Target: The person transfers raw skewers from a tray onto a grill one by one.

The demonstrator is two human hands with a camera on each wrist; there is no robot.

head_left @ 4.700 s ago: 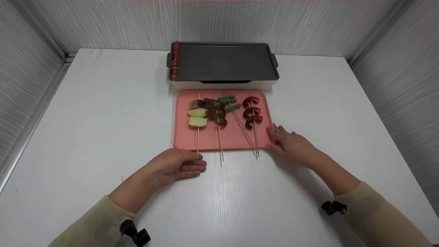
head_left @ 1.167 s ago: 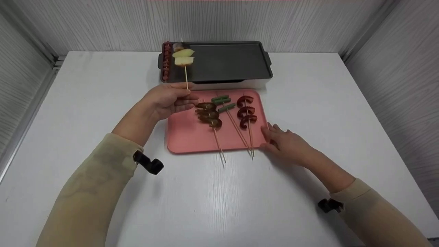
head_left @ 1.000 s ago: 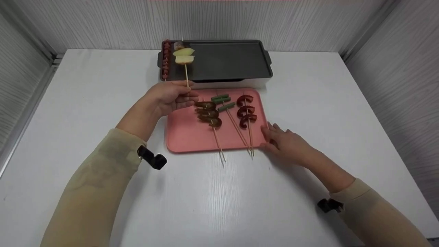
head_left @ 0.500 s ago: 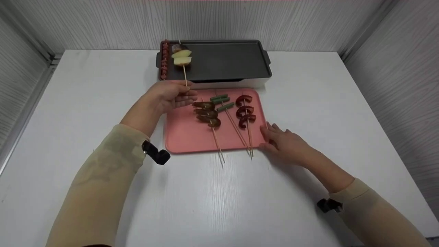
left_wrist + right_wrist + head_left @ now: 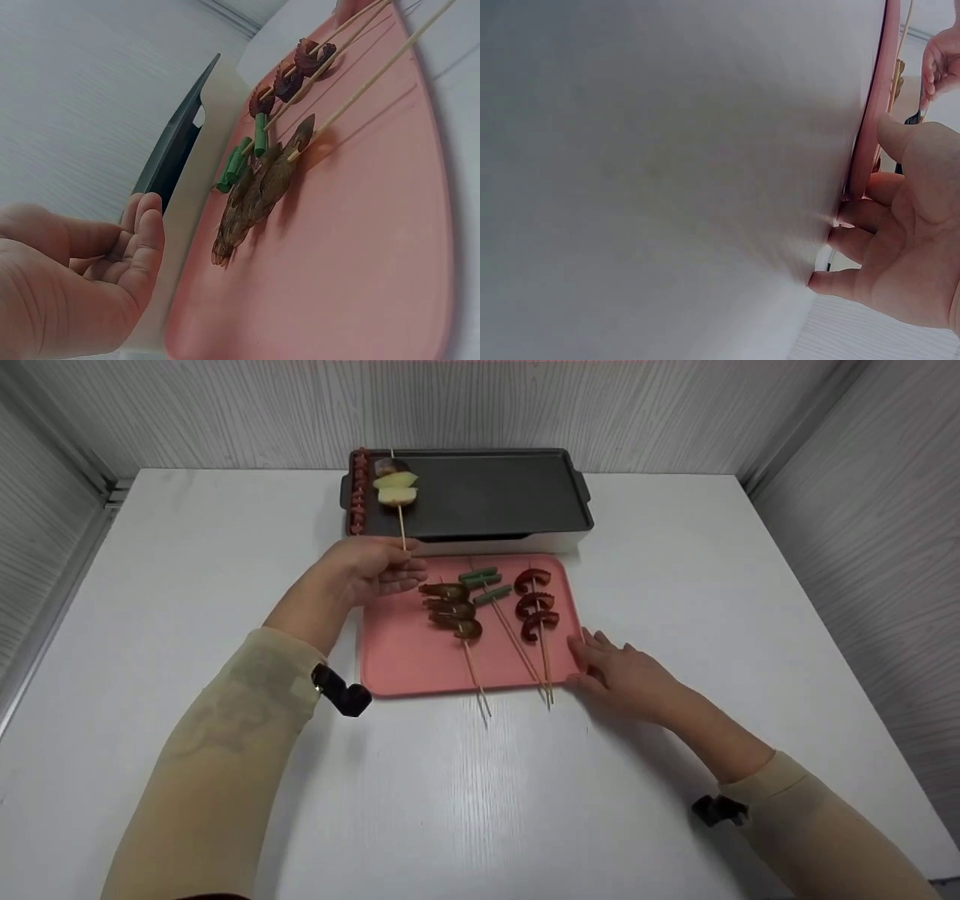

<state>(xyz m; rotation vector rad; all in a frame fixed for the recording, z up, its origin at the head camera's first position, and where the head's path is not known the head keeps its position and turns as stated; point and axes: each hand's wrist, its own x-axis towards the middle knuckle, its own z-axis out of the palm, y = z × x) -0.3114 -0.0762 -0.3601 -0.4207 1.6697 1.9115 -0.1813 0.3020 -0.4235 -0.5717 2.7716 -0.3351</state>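
Note:
My left hand [image 5: 369, 570] pinches the lower stick of a food skewer [image 5: 396, 496] between thumb and fingers in the head view. This skewer bears two pale yellow pieces and a brownish one, over the left part of the black griddle [image 5: 487, 491]. In the left wrist view the left hand's fingers [image 5: 148, 247] show beside the pink tray [image 5: 360, 247], with the skewer hidden. At the tray's near right corner, my right hand [image 5: 630, 679] touches the rim with thumb and fingers. Some of its fingertips rest on the table in the right wrist view.
A thin red skewer [image 5: 359, 491] lies along the griddle's left edge. On the tray are a shrimp skewer [image 5: 452, 607], a skewer of green pieces [image 5: 493, 594] and an octopus tentacle skewer [image 5: 538, 604], their sticks overhanging the near rim. A wood-grain wall [image 5: 480, 405] stands behind.
My left hand has lifted the yellow-and-brown skewer off the tray and carried it forward over the griddle. In the last half second it barely shifts. The right hand stays at the tray's corner.

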